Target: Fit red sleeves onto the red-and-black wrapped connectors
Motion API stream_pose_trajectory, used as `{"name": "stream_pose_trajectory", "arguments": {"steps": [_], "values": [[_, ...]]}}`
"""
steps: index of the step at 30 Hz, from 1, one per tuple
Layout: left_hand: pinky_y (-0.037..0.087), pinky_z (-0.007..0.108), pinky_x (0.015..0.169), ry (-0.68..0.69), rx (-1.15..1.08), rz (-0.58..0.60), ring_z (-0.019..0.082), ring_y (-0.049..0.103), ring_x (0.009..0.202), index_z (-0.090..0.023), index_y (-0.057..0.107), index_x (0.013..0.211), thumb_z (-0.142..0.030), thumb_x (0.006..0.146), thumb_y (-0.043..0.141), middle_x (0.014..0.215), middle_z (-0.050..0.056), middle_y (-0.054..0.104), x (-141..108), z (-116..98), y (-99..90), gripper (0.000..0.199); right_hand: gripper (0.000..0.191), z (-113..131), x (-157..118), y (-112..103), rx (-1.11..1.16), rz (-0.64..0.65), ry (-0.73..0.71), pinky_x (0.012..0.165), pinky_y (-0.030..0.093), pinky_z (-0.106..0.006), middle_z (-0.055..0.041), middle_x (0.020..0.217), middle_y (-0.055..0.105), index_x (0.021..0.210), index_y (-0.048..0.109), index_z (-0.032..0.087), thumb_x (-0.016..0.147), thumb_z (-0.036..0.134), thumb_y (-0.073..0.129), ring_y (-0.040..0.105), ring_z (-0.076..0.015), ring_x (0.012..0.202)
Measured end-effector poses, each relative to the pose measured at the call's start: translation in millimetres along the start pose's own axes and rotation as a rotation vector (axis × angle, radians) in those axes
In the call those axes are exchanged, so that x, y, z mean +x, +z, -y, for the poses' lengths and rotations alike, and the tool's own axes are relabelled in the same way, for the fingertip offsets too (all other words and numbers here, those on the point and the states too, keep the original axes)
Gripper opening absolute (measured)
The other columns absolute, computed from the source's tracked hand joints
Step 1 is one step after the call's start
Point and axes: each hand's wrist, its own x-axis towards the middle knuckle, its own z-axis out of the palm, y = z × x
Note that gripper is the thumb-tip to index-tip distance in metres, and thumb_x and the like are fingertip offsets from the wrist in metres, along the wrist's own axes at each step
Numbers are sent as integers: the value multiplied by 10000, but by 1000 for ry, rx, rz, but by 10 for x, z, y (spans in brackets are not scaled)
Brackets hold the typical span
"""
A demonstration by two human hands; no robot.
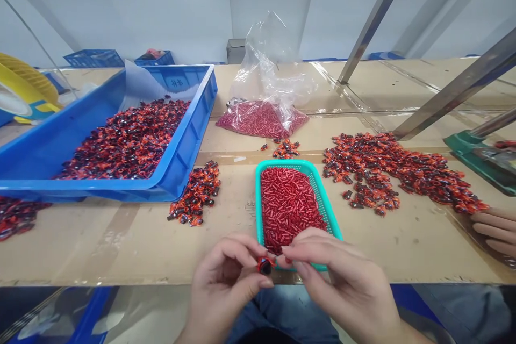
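Pinched between the thumb and fingers of my left hand (229,279) is a small orange and black plastic part (265,265), its dark round end facing me. Close beside it, my right hand (342,274) closes its thumb and fingertips on a small red tube (287,261), mostly covered by the fingers. Both hands are over the front rim of a green basket (259,209), which is filled with short red tubes (288,199). A small pile of orange and black parts (197,193) lies to the left of the basket.
A blue bin (177,172) with many orange and black parts stands at left. Behind the basket sits a clear bag (262,118) of red tubes. A larger pile of parts (387,166) spreads at right, near another person's hand (495,231) and a metal post (455,86).
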Motion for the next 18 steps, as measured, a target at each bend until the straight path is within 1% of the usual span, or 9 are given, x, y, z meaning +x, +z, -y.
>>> {"name": "stream_pose_trajectory", "arguments": {"steps": [2,4,7,11,15,17,18], "values": [[670,197,748,81,92,8,150,801,850,-225,724,815,-42,766,886,910,-4,807,-29,-24,12,250,368,43,-17,-15,-32,34,-15,714,647,-302,-65,900,811,1183,759,235,913,7,655,752,-191,801],[679,220,792,174,171,33,164,810,895,-223,678,831,-35,813,845,948,4,810,-51,-29,15,252,305,84,-36,-38,-57,68,-33,725,644,-323,-72,901,799,1184,751,231,941,59,682,741,-201,802],[676,246,868,289,262,89,172,810,949,-216,621,848,-56,880,792,1002,16,810,-67,-19,13,236,186,122,-56,-48,-99,83,-67,733,633,-324,-64,870,773,1104,759,223,960,120,702,719,-196,797],[660,252,915,364,345,141,160,790,995,-215,574,852,-91,939,742,1034,15,806,-74,-16,19,226,92,111,-75,-9,-176,59,-94,695,604,-283,-46,822,734,979,760,206,940,127,731,670,-177,792],[665,282,861,450,409,145,163,788,937,-223,536,807,-132,967,720,988,18,814,-64,-38,37,260,61,70,-89,26,-213,74,-106,712,596,-307,-47,828,720,992,743,205,972,166,702,652,-176,775],[669,319,800,504,476,146,182,798,874,-233,566,822,-145,978,706,967,29,830,-43,-68,47,227,5,60,-82,27,-162,81,-60,712,594,-307,-33,817,718,968,725,225,967,220,727,666,-175,769],[666,335,769,535,526,154,192,802,832,-240,605,855,-155,985,696,934,32,838,-30,-87,48,180,63,60,-74,22,-120,83,-4,712,593,-301,-28,821,721,958,717,232,949,277,761,675,-174,769]]}}
